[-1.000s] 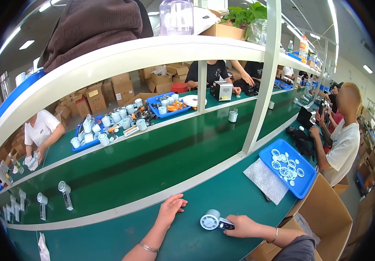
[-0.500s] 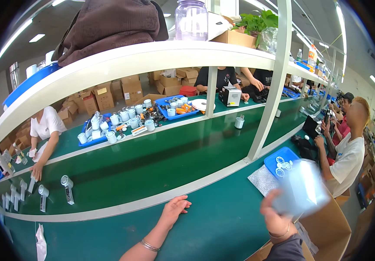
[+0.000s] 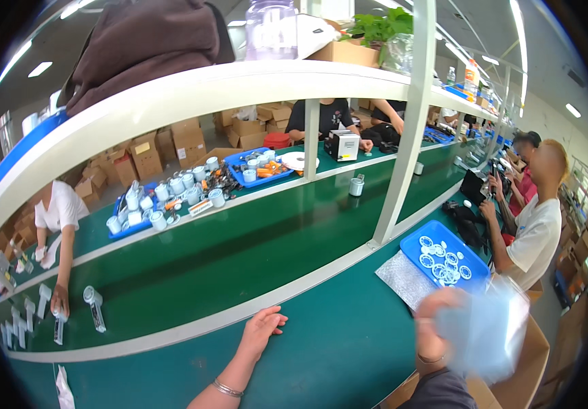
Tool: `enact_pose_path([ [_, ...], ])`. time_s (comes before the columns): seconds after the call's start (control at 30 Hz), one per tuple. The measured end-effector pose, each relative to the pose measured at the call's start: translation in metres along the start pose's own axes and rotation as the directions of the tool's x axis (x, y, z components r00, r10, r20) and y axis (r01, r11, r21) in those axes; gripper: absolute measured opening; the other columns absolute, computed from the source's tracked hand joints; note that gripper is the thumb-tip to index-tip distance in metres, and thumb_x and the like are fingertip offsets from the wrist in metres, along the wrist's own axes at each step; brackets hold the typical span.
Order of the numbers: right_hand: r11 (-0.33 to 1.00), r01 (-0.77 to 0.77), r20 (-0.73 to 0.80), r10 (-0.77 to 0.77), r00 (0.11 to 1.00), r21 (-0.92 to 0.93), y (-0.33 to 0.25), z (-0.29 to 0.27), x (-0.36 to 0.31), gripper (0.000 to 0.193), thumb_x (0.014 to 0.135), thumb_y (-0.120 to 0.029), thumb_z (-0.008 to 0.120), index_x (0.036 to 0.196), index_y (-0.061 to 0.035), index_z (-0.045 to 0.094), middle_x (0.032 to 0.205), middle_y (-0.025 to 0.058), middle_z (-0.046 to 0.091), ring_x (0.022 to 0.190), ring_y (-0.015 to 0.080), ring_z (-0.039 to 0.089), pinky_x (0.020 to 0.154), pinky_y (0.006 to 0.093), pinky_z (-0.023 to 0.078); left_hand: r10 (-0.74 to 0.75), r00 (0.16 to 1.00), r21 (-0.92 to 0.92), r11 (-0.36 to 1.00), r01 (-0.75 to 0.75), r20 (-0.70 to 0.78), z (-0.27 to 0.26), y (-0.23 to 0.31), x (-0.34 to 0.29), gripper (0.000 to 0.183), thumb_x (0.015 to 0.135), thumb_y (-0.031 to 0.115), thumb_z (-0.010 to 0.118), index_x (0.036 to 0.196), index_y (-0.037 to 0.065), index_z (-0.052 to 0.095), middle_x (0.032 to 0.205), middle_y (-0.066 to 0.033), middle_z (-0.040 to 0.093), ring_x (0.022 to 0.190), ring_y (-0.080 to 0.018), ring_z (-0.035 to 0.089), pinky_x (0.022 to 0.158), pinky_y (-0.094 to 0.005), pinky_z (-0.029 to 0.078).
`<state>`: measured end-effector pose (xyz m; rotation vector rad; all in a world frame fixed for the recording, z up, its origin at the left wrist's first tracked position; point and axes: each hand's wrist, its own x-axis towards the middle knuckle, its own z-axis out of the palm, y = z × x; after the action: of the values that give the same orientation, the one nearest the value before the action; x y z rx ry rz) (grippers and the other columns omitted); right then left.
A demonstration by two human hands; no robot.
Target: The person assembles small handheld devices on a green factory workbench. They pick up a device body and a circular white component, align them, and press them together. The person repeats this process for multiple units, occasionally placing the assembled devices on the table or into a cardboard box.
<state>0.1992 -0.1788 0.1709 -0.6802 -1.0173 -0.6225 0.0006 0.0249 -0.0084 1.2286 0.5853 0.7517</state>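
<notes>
One pale-blue item clamped in right hand, desk's right edge; left hand empty, loose. Likely carrying; needs firm hold.

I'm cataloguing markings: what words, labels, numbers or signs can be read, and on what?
No text is legible.
Orange-and-white card: too small.
Carton: markings too small.
Black-and-white box: label too small.
Pale-blue item in right hand: too blurred.

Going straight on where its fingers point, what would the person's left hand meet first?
Likely the pale rail edging the green belt, though the left hand's height above the table is unclear.
</notes>
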Motion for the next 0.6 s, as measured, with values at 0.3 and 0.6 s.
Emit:
enact_pose_path([
  [0.3, 0.972, -0.148, 0.131, 0.173, 0.976, -0.181, -0.006, -0.001, 0.009, 0.029, 0.078, -0.012, 0.056, 0.103, -0.0063, 0.042, 0.068, 0.0057, 0.051, 0.055, 0.0122, 0.047, 0.054, 0.024, 0.04, -0.024, 1.0, -0.002, 1.0, 0.024, -0.02, 0.002, -0.002, -0.001, 0.032, 0.092, 0.017, 0.051, 0.118, -0.002, 0.05, 0.1, -0.0121, 0.061, 0.091, -0.0163, 0.057, 0.074, -0.0274, 0.048],
  [0.6, 0.986, -0.014, -0.081, 0.028, 0.996, 0.169, 0.011, 0.015, 0.002, 0.03, 0.08, -0.016, 0.058, 0.103, -0.0063, 0.041, 0.069, 0.0064, 0.051, 0.052, 0.0172, 0.05, 0.046, 0.0256, 0.043, -0.049, 0.998, -0.003, 0.999, 0.048, -0.05, 0.004, 0.004, -0.001, 0.031, 0.091, 0.016, 0.051, 0.117, -0.001, 0.05, 0.1, -0.0118, 0.061, 0.09, -0.0165, 0.057, 0.073, -0.0279, 0.047],
])
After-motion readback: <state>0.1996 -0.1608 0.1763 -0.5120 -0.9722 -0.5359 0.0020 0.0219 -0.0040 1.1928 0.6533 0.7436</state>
